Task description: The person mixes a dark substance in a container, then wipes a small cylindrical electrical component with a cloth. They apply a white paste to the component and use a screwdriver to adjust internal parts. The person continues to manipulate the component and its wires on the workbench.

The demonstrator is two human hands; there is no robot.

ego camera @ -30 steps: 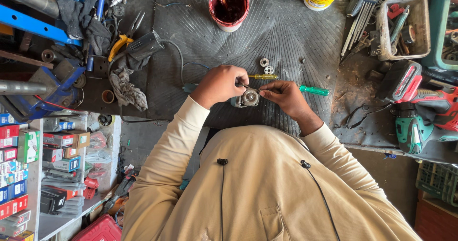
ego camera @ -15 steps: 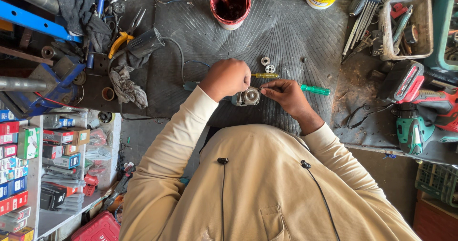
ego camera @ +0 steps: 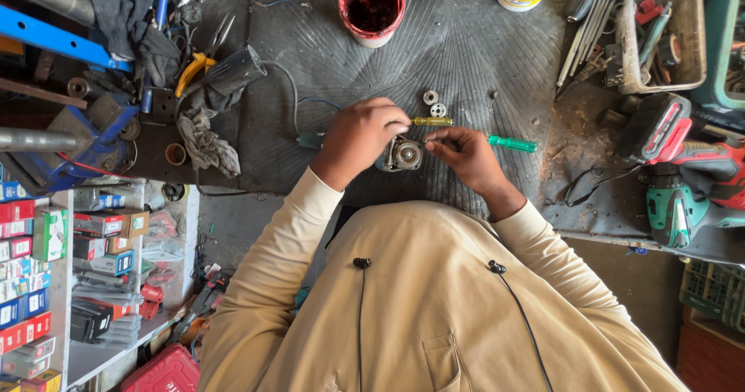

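Mid-frame on the counter (ego camera: pixel 466 58), left hand (ego camera: pixel 358 140) now clamped tighter over the round metal housing (ego camera: pixel 403 155), right hand (ego camera: pixel 464 155) pinching a thin tool at its rim, green-handled screwdriver (ego camera: pixel 511 143) beside, two bearings (ego camera: pixel 434 103) beyond, red paint pot (ego camera: pixel 371 8) farthest.

The left hand (ego camera: pixel 358 137) slid slightly right over the round metal part (ego camera: pixel 403 155); the right hand (ego camera: pixel 466 155) drew closer against it.

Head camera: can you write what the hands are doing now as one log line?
left hand: holds round metal part | right hand: fingertips at part | green screwdriver: on mat | red cup: far edge
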